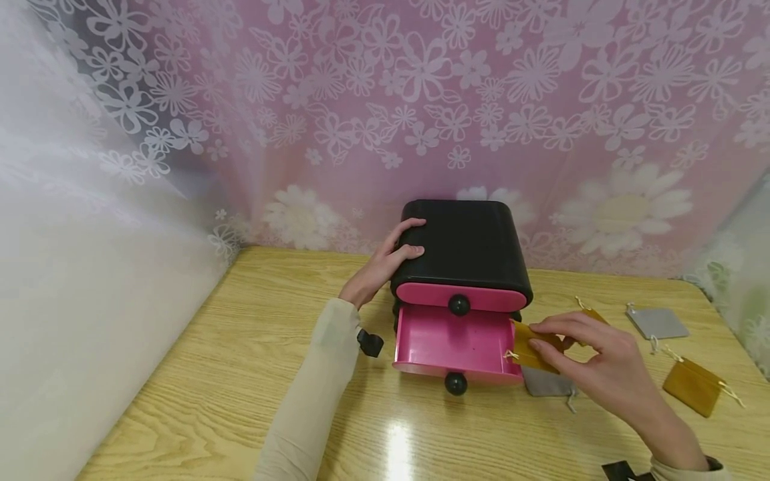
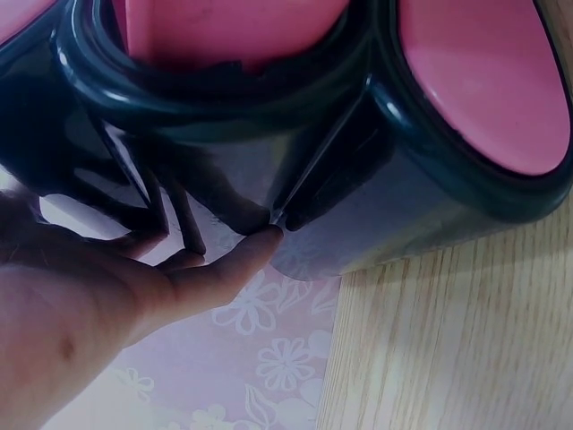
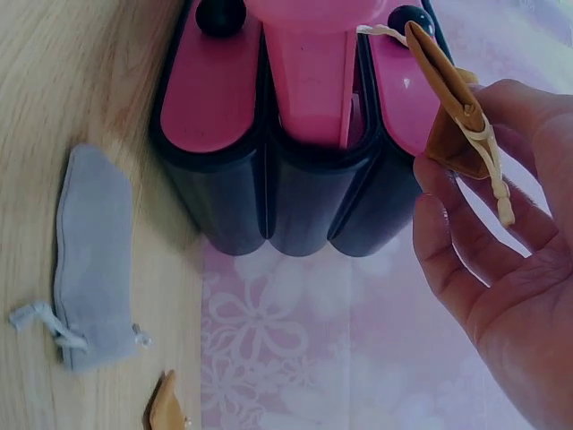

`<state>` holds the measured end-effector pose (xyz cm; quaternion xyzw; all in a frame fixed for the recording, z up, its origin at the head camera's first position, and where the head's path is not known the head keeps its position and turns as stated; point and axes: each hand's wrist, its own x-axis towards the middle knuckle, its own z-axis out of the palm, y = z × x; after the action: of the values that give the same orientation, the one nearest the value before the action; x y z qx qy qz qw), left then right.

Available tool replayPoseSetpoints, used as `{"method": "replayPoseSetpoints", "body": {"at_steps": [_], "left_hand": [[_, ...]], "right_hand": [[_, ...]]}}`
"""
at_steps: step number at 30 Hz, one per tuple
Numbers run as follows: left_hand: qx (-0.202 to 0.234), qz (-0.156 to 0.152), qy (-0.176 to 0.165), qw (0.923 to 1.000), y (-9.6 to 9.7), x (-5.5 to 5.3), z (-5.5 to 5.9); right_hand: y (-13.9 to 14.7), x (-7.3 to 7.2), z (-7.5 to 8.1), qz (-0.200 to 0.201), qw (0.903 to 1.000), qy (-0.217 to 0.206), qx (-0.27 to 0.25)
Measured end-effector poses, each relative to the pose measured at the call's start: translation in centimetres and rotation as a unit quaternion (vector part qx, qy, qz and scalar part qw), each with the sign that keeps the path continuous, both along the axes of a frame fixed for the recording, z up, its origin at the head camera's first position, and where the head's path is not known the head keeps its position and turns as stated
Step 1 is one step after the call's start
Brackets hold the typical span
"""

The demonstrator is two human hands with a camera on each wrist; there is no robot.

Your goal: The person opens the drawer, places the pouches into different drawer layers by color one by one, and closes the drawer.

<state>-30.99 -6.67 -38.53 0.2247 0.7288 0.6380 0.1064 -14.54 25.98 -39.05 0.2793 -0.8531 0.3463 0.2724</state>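
Observation:
A black drawer unit (image 1: 463,244) with pink fronts stands against the curtain. Its middle drawer (image 1: 451,337) is pulled out, and the part of its inside that shows is bare. My left hand (image 1: 381,264) rests against the unit's left side, thumb and a finger reaching onto the top; in the left wrist view its fingertips (image 2: 264,237) touch the dark side wall. Between thumb and fingers, my right hand (image 1: 601,351) pinches a mustard drawstring pouch (image 1: 529,344) at the drawer's right wall. The pouch's pale cord hangs over the drawer edge in the head view.
A grey pouch (image 1: 547,382) lies on the wooden table (image 1: 240,374) below the right hand. Farther right are another grey pouch (image 1: 658,323) and a mustard pouch (image 1: 694,387). One more mustard pouch (image 1: 594,315) shows partly behind the hand. A floral curtain (image 1: 361,100) hangs behind.

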Motion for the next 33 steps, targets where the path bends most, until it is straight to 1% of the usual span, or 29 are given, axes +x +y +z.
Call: {"method": "replayPoseSetpoints", "body": {"at_steps": [4,11,17,19,26,30,33], "left_hand": [[0.0,-0.002,0.001,1.0,0.0,-0.1,0.0],[0.002,-0.006,0.0,1.0,0.0,-0.1,0.1],[0.002,-0.004,0.003,1.0,0.0,-0.1,0.1],[0.0,-0.002,0.002,1.0,0.1,-0.1,0.1],[0.004,-0.002,0.0,1.0,0.1,0.0,0.1],[0.006,-0.002,-0.002,1.0,0.1,0.1,0.1],[0.006,-0.001,-0.002,1.0,0.1,0.1,0.0]], "right_hand": [[-0.5,-0.2,-0.2,0.001,1.0,0.0,-0.004],[-1.3,-0.8,-0.3,0.016,0.9996,-0.017,-0.018],[-2.1,-1.2,-0.6,0.037,0.9989,-0.008,-0.027],[-2.4,-1.2,-0.7,0.041,0.9987,-0.01,-0.03],[-3.5,-1.6,-1.2,0.077,0.9955,0.032,-0.045],[-4.0,-1.7,-1.3,0.076,0.9957,0.027,-0.045],[-4.3,-1.7,-1.3,0.074,0.9964,0.012,-0.04]]}}
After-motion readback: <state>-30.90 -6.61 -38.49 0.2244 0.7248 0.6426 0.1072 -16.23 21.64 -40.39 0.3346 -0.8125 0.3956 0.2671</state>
